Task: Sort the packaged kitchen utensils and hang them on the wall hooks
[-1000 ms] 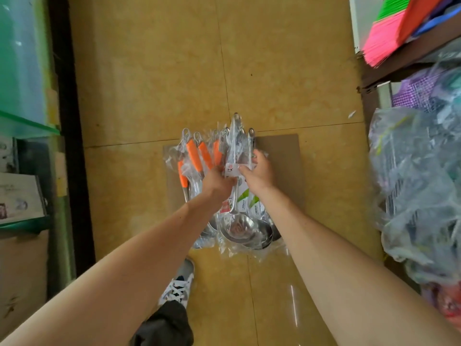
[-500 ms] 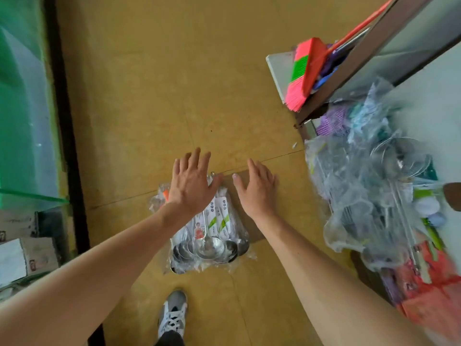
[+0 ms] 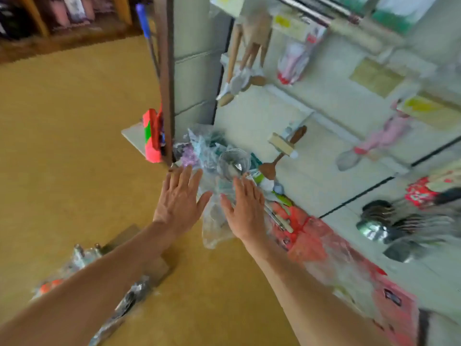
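Bagged steel ladles (image 3: 82, 255) set down behind my left hand (image 3: 178, 203); it and my right hand (image 3: 245, 211), spread empty, reach for the clear-wrapped utensil heap (image 3: 217, 156) ahead.

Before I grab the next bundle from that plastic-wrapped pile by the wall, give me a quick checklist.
1. Left hand free: ok, fingers straight, holding nothing.
2. Right hand free: ok, open and empty.
3. Pile within reach: ok, it lies right at both hands' fingertips.
4. Touching the pile yet: cannot tell, the view is blurred.
5. Bundle on the floor out of the way: ok, it lies back by the left forearm, apart from the pile.
6. Free hook near the hanging ladles: cannot tell, too blurred.
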A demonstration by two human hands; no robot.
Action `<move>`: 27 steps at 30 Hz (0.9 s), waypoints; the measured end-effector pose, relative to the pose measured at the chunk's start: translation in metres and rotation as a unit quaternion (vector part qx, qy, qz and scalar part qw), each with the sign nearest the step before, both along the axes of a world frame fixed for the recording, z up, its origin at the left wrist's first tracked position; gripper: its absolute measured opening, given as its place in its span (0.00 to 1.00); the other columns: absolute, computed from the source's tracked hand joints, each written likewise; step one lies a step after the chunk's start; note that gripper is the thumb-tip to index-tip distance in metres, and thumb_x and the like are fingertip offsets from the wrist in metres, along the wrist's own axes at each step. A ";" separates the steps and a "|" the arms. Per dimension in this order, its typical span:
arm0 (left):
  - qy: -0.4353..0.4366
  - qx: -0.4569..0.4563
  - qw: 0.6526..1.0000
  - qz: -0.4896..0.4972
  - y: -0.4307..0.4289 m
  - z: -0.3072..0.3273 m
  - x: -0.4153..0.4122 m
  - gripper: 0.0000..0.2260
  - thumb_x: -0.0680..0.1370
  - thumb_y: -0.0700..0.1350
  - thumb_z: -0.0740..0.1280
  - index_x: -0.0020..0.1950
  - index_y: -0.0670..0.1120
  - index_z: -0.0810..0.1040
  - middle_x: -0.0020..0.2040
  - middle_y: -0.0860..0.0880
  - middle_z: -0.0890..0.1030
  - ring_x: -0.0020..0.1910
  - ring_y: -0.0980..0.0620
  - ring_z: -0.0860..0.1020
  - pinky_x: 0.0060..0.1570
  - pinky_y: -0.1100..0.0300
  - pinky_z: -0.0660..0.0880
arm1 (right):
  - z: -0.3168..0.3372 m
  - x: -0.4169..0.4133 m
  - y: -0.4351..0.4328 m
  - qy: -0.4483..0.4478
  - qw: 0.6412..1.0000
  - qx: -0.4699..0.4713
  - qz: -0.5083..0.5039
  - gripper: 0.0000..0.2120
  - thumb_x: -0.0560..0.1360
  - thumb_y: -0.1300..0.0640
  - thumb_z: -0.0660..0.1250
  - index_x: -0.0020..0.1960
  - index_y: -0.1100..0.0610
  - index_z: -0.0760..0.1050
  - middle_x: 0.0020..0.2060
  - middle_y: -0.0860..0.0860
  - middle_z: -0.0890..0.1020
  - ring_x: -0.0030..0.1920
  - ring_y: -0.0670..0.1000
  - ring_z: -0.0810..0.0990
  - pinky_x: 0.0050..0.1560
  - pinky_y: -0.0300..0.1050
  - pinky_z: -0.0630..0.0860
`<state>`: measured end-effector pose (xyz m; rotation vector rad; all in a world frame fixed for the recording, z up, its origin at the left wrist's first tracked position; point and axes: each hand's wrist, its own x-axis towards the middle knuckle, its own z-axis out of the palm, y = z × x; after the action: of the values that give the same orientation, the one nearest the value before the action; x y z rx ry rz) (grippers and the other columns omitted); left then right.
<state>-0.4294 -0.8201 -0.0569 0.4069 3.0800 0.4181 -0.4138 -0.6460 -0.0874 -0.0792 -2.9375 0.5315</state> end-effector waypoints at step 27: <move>-0.111 0.062 0.917 -0.377 0.623 0.029 0.169 0.18 0.84 0.51 0.56 0.72 0.47 0.69 0.66 0.45 0.76 0.64 0.44 0.75 0.60 0.51 0.72 | 0.055 0.245 0.573 0.076 0.924 -0.078 -0.366 0.25 0.80 0.44 0.61 0.70 0.61 0.70 0.65 0.58 0.76 0.67 0.58 0.72 0.67 0.52 0.68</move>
<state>-0.2600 -0.1976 -0.0282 1.3611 2.4184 0.5632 -0.1686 -0.0733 -0.0327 -1.0453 -2.4393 0.5965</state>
